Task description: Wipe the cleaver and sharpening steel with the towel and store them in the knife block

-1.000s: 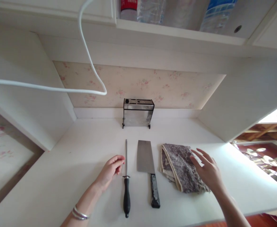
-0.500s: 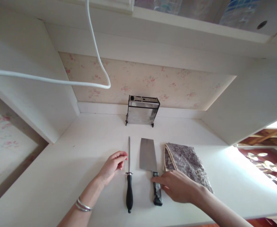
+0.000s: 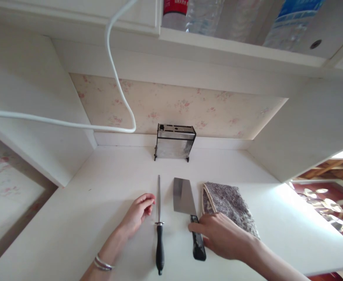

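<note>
On the white countertop (image 3: 80, 218) lies a cleaver (image 3: 184, 195) with a broad steel blade and a black handle. My right hand (image 3: 222, 234) is closed around that handle, thumb across its top, fingers at its right side. The blade is slightly tilted and catches the light. Left of the cleaver, a honing steel (image 3: 159, 246) with a thin rod and black handle lies lengthwise, rod pointing away. Beside the rod, my left hand (image 3: 140, 210) is loosely curled, fingertips together, holding nothing visible and apart from the steel. A bracelet circles the left wrist.
A folded grey-brown towel (image 3: 228, 199) lies right of the cleaver, partly behind my right hand. At the back wall stands a metal knife block (image 3: 174, 144). A white cable (image 3: 124, 101) hangs in front. Overhead, a cabinet shelf (image 3: 242, 48) holds plastic bottles.
My right hand has gone from touching the cleaver's handle to gripping it, and the cleaver has turned and tilted slightly. The left hand stays near the steel. The view has tipped up a little.
</note>
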### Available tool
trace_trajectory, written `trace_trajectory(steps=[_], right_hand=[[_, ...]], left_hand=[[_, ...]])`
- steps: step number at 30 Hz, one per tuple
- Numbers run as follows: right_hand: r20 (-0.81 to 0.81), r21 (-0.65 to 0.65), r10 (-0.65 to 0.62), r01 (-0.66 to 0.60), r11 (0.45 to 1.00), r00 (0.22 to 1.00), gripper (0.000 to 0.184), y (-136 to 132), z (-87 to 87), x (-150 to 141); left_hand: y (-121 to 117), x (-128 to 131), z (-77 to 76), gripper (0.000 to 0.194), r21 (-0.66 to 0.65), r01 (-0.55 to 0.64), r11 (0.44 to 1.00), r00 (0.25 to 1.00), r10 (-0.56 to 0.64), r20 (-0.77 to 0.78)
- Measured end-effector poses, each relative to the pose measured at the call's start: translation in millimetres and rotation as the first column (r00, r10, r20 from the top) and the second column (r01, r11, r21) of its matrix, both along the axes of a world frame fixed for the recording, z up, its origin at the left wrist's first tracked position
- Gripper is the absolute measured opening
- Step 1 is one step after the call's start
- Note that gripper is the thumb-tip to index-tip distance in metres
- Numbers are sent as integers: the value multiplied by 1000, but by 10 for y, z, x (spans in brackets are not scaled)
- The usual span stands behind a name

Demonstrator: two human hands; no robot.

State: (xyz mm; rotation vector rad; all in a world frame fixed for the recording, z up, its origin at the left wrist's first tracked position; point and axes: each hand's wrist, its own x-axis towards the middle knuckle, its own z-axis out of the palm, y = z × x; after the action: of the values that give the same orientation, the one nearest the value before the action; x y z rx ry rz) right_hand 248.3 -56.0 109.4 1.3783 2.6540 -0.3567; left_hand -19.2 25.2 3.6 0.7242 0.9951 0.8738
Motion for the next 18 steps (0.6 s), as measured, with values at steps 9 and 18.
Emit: trace_trajectory(steps=[9,18], right_hand=[[-449,11,-428,484,875,784,29,345,449,150],[-764,-256,-561,648,718,320,35,838,958,571]], left_hand=[[16,-12,41,23,-17,22,1000,999,-21,32],[59,-21,42,23,-41,20,999,998,-18,57]])
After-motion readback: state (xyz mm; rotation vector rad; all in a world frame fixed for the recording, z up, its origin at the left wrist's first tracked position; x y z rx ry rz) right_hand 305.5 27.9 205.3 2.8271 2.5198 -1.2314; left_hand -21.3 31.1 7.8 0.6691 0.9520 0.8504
